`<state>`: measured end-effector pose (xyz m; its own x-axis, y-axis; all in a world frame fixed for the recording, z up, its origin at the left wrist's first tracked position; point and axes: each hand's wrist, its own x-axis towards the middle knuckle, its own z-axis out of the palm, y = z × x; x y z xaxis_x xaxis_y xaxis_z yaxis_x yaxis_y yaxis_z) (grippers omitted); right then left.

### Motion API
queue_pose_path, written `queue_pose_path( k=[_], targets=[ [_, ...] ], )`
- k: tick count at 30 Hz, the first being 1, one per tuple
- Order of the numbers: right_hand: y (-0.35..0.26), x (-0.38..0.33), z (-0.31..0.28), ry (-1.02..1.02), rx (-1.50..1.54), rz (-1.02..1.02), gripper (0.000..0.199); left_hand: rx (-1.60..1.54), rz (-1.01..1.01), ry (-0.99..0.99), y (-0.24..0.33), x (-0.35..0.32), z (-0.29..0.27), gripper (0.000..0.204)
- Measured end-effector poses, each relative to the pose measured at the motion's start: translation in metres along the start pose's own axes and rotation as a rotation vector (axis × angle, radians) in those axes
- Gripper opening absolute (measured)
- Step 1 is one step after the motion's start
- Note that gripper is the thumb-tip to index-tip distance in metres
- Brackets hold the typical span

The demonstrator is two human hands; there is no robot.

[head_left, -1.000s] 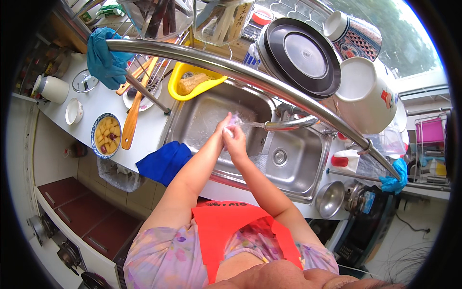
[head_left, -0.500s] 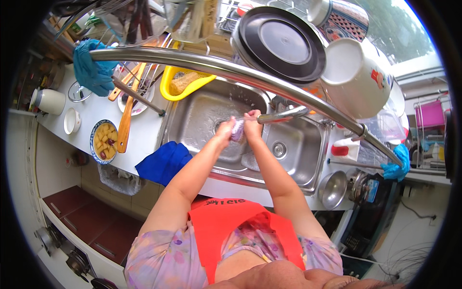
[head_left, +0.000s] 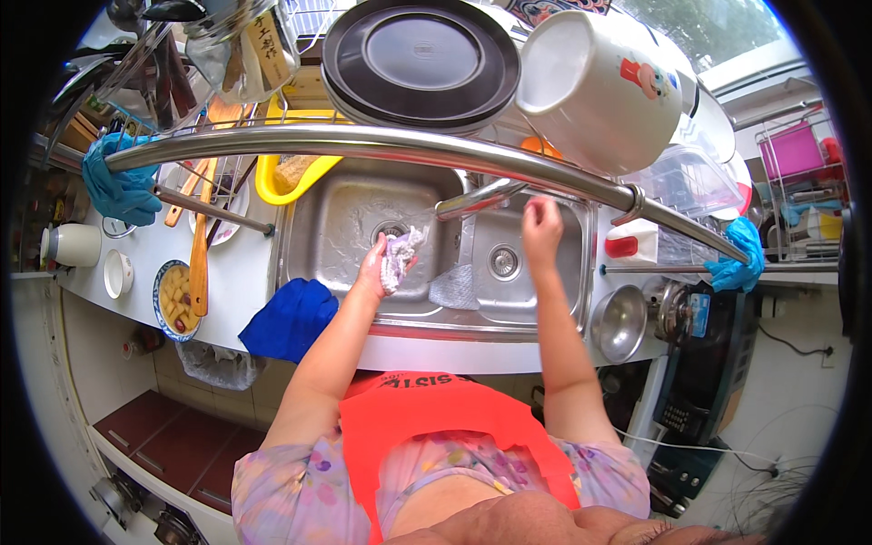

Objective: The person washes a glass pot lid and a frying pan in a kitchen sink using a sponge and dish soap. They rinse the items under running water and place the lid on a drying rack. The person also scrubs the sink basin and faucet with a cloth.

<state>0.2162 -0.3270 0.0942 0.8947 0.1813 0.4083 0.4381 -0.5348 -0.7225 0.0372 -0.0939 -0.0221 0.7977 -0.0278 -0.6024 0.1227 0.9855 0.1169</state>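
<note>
My left hand (head_left: 371,271) holds a crumpled, wet-looking lilac and white cloth (head_left: 402,256) over the left basin of the steel sink (head_left: 313,238). The cloth bunches up out of the fingers and palm, near the drain. My right hand (head_left: 542,224) is apart from it, raised over the back of the right basin beside the base of the tap (head_left: 481,197). Its fingers are curled, and what they hold or touch, if anything, is hidden. A pale grey cloth (head_left: 454,287) lies over the divider between the basins.
A steel rail (head_left: 381,143) crosses above the sink, with blue gloves (head_left: 123,182) at its left end. Left of the sink are a yellow basket (head_left: 270,177), a blue cloth (head_left: 289,320) and a bowl of cut pieces (head_left: 170,304). A metal bowl (head_left: 619,324) stands at right.
My hands have parted: both were together at the cloth by the tap. The left has brought the cloth nearer to me; the right has moved right toward the tap's base.
</note>
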Motion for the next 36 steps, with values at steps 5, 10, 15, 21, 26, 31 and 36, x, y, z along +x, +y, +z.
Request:
queue_pose_path(
  k=[5,10,15,21,26,31,36],
  targets=[
    [0.064,0.115,0.022,-0.165,-0.475,-0.109,0.005,0.004,-0.009,-0.137,-0.002,-0.003,0.012,0.047],
    [0.058,0.141,0.034,-0.314,-0.461,-0.072,0.005,0.115,-0.059,-0.060,-0.018,-0.006,0.053,0.040],
    [0.031,0.068,-0.009,-0.511,-0.229,-0.119,0.006,0.311,0.022,-0.049,-0.044,-0.004,0.105,0.030],
    [0.029,0.032,-0.040,-0.568,-0.086,0.022,0.006,0.463,0.333,-0.045,-0.056,0.015,0.144,0.026],
    [0.034,0.036,-0.044,-0.535,0.109,0.210,0.006,0.388,0.421,-0.023,-0.059,0.027,0.157,0.024],
    [0.039,0.038,-0.039,-0.517,0.447,0.470,0.006,0.345,0.477,0.031,-0.043,0.038,0.166,0.019],
    [0.040,0.051,-0.043,-0.455,0.719,0.673,0.007,0.354,0.442,0.020,-0.037,0.043,0.175,0.019]
  ],
)
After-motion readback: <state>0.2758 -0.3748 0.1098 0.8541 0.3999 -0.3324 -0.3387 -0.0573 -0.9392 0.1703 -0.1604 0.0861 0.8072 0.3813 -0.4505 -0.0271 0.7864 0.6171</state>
